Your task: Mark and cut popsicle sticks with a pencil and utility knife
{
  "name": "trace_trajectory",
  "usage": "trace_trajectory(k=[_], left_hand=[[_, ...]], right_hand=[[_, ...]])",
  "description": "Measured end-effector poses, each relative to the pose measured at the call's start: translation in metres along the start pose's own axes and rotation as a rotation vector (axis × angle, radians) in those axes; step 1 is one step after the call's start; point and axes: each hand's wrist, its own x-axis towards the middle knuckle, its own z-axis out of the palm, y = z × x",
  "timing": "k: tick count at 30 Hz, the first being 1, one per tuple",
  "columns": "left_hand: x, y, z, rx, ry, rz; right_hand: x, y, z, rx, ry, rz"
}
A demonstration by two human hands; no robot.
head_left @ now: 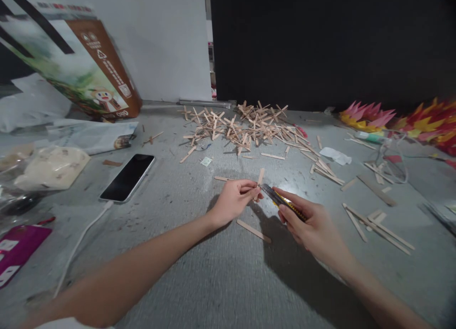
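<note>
Between the fingertips of my left hand (233,200) is a wooden craft stick (261,176), its upper end poking up past the fingers. My right hand (309,219) is wrapped round a black and yellow utility knife (285,203). The knife's tip meets the craft stick right by my left fingertips; whether it cuts in is too small to tell. One loose stick (253,231) lies on the table below my hands, and another stick (221,179) sticks out behind the left hand. Beyond them spreads a heap of sticks joined in crosses (245,127).
On the left are a phone (128,178) on a white cable, plastic packets (53,167), a purple case (23,248) and a printed bag (96,77). Loose sticks (377,227) lie to the right, with pink and yellow paper pieces (366,116) behind. A black panel (331,48) stands at the back.
</note>
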Motion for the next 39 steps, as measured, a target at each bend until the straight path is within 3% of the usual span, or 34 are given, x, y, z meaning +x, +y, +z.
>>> trace_trajectory(k=[4,17,22,27,31,39], left_hand=[[0.0,0.001,0.001,0.012,0.011,0.009],[0.002,-0.002,0.0,0.001,0.01,0.001],[0.004,0.0,-0.001,-0.04,-0.022,-0.009],[0.001,0.004,0.001,0.064,-0.028,0.033],[-0.002,0.002,0.003,0.089,-0.037,0.034],[-0.002,-0.003,0.007,-0.079,-0.068,-0.004]], right_hand=[[0.0,0.001,0.002,0.157,-0.026,0.091],[0.001,0.002,0.003,0.32,-0.056,0.167],[0.004,0.007,-0.001,0.252,-0.066,0.129],[0.001,0.006,0.003,0.103,0.01,0.026],[-0.003,0.0,0.008,0.136,0.016,0.04],[-0.008,-0.003,0.012,0.181,0.014,0.051]])
